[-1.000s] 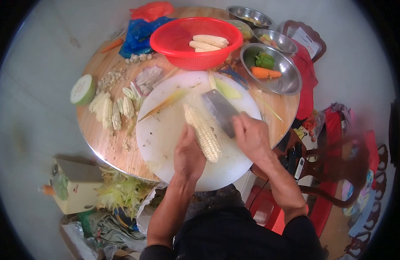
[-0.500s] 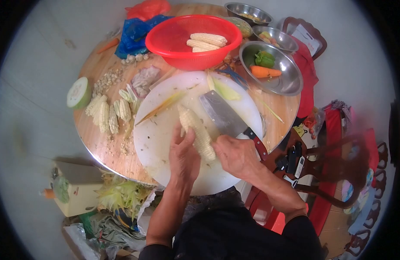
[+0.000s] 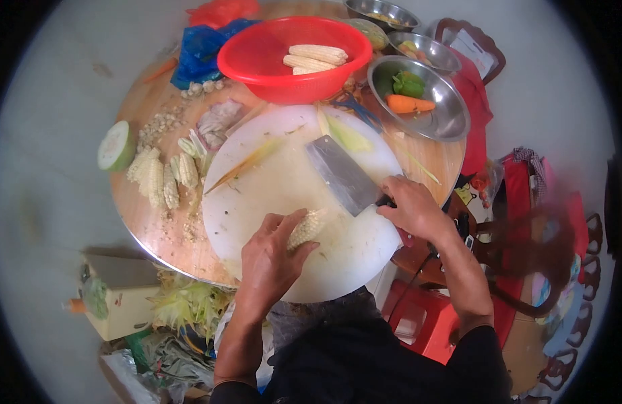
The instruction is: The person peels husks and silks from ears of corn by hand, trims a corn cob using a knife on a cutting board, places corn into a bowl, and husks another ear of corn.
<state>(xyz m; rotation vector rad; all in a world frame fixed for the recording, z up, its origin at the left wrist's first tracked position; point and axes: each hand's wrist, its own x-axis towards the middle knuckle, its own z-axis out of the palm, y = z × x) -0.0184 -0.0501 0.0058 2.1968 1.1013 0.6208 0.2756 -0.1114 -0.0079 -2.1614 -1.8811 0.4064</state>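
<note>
A pale corn cob (image 3: 307, 229) is held by my left hand (image 3: 272, 250) over the lower middle of the round white cutting board (image 3: 257, 195); the fingers and palm hide part of it. On the right of the board lies a cleaver (image 3: 342, 174), its blade flat and pointing up and left. My right hand (image 3: 413, 205) has its fingers closed around the cleaver's dark handle. Green husk (image 3: 348, 135) and a brownish husk strip (image 3: 242, 166) rest on the board's upper part.
Beyond the board stands a red basket (image 3: 290, 84) with corn cobs. Steel bowls, one (image 3: 449, 108) with a carrot and a green pepper, are at the back right. Small corn pieces (image 3: 152, 176), garlic and a cut gourd (image 3: 116, 146) sit at the left.
My right hand has moved off the cob, rightward onto the cleaver's handle. My left hand has turned over the cob and brought it lower. The whole view has shifted slightly.
</note>
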